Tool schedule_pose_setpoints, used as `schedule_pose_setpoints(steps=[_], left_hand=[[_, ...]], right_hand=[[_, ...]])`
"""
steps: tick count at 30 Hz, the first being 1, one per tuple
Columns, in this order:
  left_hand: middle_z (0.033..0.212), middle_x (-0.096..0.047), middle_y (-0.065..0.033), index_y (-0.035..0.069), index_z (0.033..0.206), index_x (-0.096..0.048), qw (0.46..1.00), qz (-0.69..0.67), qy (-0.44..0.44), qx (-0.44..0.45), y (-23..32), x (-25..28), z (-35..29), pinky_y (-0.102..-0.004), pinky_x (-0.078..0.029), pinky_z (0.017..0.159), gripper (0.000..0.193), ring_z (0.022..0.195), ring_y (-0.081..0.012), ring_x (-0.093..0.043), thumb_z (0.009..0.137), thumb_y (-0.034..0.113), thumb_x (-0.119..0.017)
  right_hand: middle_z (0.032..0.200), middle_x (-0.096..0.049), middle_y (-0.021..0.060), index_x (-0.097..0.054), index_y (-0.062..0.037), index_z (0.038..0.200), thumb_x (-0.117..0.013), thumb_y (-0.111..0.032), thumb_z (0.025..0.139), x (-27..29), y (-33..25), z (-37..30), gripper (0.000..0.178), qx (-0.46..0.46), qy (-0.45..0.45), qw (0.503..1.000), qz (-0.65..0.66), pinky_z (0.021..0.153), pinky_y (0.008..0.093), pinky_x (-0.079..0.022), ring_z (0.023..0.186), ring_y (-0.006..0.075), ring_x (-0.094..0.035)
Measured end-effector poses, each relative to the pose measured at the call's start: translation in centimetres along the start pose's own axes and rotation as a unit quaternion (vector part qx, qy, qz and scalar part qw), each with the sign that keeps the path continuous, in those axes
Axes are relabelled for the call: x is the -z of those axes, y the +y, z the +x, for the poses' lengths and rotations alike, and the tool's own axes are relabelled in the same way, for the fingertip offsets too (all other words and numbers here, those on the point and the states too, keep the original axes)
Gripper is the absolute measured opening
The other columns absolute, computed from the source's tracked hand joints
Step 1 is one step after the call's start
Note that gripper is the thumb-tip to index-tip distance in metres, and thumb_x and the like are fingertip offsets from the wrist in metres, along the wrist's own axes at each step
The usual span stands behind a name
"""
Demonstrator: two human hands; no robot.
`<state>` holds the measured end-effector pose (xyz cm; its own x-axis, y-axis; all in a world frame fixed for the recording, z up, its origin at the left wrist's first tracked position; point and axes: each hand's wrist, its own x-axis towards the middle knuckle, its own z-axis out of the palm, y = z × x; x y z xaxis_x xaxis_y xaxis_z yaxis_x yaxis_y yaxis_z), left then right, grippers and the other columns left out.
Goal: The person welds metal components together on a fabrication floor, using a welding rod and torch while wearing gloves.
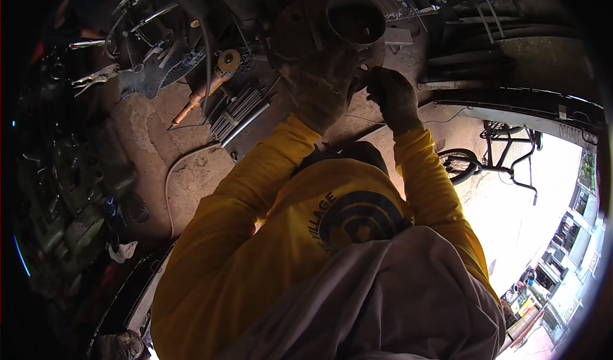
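My left hand (pixel 319 103), in a dark work glove, reaches in over a dim bench area with its fingers curled toward the right hand. Close beside it is my right hand (pixel 393 95), also gloved, its fingers pinched together. A tiny bright spot shows between the two hands; what they hold is too small and dark to name. Just beyond them sits a round, dark metal bowl or can (pixel 355 20) with a pale rim. A large rusty-looking round surface lies under and around it, mostly in shadow.
An orange power tool (pixel 207 87) stands left of my hands, beside a bundle of metal rods (pixel 237 114). Locking pliers (pixel 97 78) hang at far left. A pale hose (pixel 171 181) crosses the floor. A bicycle (pixel 491 156) stands to the right, near a bright opening.
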<state>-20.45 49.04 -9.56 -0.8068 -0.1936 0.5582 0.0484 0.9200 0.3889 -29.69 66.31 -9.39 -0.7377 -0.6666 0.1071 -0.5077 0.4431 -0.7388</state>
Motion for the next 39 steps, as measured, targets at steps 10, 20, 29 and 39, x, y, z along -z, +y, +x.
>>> schedule_pose_setpoints(steps=[10,20,29,39], left_hand=[[0.136,-0.050,-0.0099,0.013,0.135,-0.054,0.998,0.053,-0.002,-0.034,0.1,-1.2,2.0,-0.0507,-0.043,0.099,0.057,0.124,-0.0331,-0.048,0.087,0.041,-0.066],[0.129,-0.055,-0.0093,0.012,0.127,-0.059,0.999,0.000,-0.006,-0.036,0.7,1.2,0.6,-0.0508,-0.042,0.101,0.061,0.120,-0.0339,-0.052,0.072,0.032,-0.078],[0.121,-0.060,-0.0122,0.009,0.126,-0.058,0.995,-0.067,-0.048,-0.052,1.4,1.8,-1.4,-0.0540,-0.044,0.099,0.054,0.114,-0.0348,-0.057,0.074,0.018,-0.073],[0.145,-0.047,-0.0131,0.010,0.140,-0.050,0.992,0.069,-0.098,-0.044,0.6,0.2,3.8,-0.0547,-0.033,0.112,0.060,0.135,-0.0358,-0.042,0.086,0.032,-0.066]], right_hand=[[0.099,-0.066,0.0104,-0.063,-0.0015,0.118,-0.069,0.006,0.079,-0.2,0.9,0.3,0.041,-0.025,-0.023,0.999,0.030,0.068,0.0267,-0.060,0.080,0.0157,-0.070],[0.098,-0.064,0.0096,-0.061,0.0001,0.121,-0.061,0.004,0.087,-0.9,2.8,0.4,0.034,-0.126,-0.016,0.970,0.207,0.066,0.0263,-0.060,0.076,0.0134,-0.068],[0.098,-0.067,0.0111,-0.053,-0.0022,0.130,-0.050,-0.022,0.103,-1.9,3.0,-0.1,0.034,-0.204,0.025,0.869,0.451,0.070,0.0279,-0.058,0.080,0.0154,-0.067],[0.108,-0.068,0.0127,-0.055,0.0000,0.127,-0.051,-0.015,0.102,-2.0,2.9,-0.6,0.029,-0.114,0.032,0.941,0.318,0.080,0.0276,-0.057,0.096,0.0174,-0.066]])
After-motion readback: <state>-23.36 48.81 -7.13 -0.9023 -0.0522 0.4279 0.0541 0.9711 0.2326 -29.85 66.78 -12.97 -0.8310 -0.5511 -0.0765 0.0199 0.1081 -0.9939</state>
